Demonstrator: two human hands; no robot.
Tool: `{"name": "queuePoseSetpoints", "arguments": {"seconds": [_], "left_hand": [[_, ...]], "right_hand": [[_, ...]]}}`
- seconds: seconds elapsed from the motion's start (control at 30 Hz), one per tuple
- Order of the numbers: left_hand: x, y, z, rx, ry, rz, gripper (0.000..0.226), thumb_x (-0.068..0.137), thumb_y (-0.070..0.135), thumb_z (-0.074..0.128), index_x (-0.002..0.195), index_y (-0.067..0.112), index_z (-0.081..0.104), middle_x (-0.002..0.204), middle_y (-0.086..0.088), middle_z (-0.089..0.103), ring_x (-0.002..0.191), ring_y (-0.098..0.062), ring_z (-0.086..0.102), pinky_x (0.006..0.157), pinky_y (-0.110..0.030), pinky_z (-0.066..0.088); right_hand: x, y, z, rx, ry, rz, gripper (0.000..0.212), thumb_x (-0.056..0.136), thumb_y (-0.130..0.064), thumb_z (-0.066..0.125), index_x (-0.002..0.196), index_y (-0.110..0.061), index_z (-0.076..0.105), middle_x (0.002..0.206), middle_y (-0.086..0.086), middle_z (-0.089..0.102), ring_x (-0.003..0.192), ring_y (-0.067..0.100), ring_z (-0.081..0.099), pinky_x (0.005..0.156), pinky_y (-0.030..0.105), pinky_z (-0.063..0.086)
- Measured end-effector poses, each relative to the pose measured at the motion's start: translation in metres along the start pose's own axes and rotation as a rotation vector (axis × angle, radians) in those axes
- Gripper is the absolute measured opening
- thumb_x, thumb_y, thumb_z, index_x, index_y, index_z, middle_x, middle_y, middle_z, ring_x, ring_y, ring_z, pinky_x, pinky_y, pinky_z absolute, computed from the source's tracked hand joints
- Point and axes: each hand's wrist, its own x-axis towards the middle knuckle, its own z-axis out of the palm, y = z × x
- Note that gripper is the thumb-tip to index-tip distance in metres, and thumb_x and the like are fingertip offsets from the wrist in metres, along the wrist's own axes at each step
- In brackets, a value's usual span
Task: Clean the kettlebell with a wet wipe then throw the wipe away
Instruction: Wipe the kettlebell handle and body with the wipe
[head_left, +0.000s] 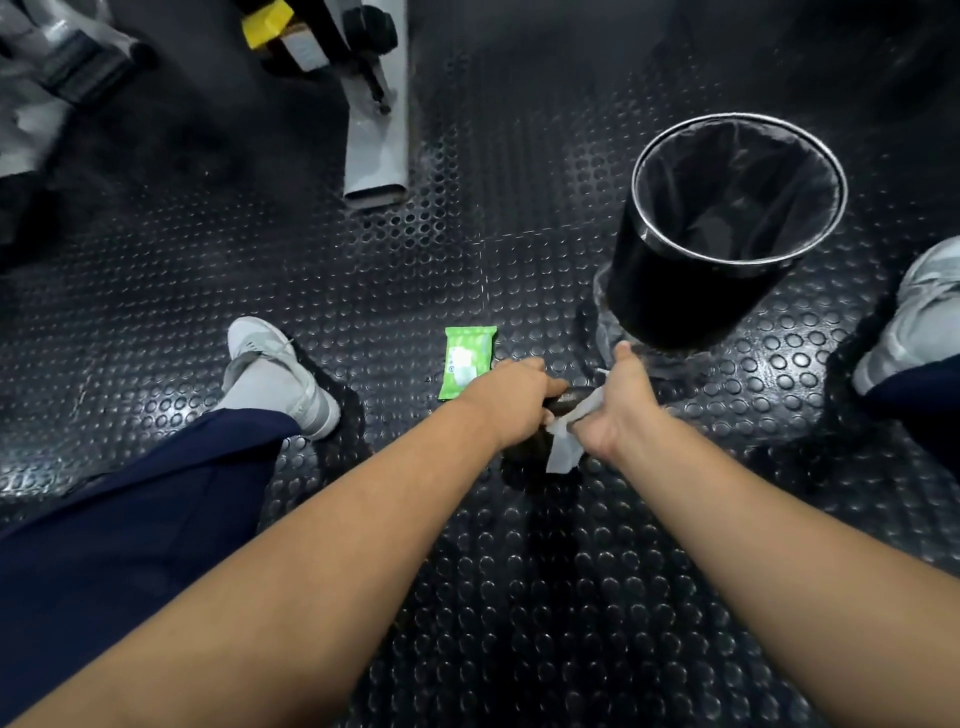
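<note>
A black kettlebell (563, 399) stands on the studded rubber floor in front of me, mostly hidden by my hands; only part of its handle and dark body shows. My left hand (511, 397) grips the handle from the left. My right hand (621, 402) holds a white wet wipe (566, 447) wrapped against the handle's right side, with a loose end hanging down. A black bin (675, 296) with a dark liner and a silver rim stands just beyond my right hand.
A green pack of wipes (467, 361) lies on the floor left of the kettlebell. My white shoes (275, 374) sit at the left and at the far right edge. Grey gym machine parts (376, 150) stand further back.
</note>
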Motion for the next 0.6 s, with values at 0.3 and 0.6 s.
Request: {"name": "queuePoseSetpoints", "arguments": {"seconds": [0.3,0.6], "left_hand": [[-0.003,0.001,-0.004,-0.012,0.010,0.002,0.057,0.103,0.031,0.062,0.156,0.030,0.044,0.129,-0.006,0.051,0.126,-0.032,0.050,0.105,-0.043,0.047],[-0.001,0.001,-0.004,-0.034,0.004,-0.012,0.057,0.101,0.032,0.064,0.155,0.031,0.045,0.143,-0.006,0.049,0.131,-0.030,0.051,0.110,-0.041,0.046]], "right_hand": [[-0.002,-0.004,-0.001,0.034,-0.011,-0.014,0.078,0.098,-0.071,0.043,0.137,-0.004,0.055,0.133,0.027,0.065,0.117,0.043,0.067,0.104,0.062,0.050],[0.004,-0.001,-0.011,0.059,-0.022,0.023,0.085,0.095,-0.076,0.045,0.124,0.002,0.059,0.116,0.031,0.070,0.103,0.047,0.072,0.100,0.065,0.052]]}}
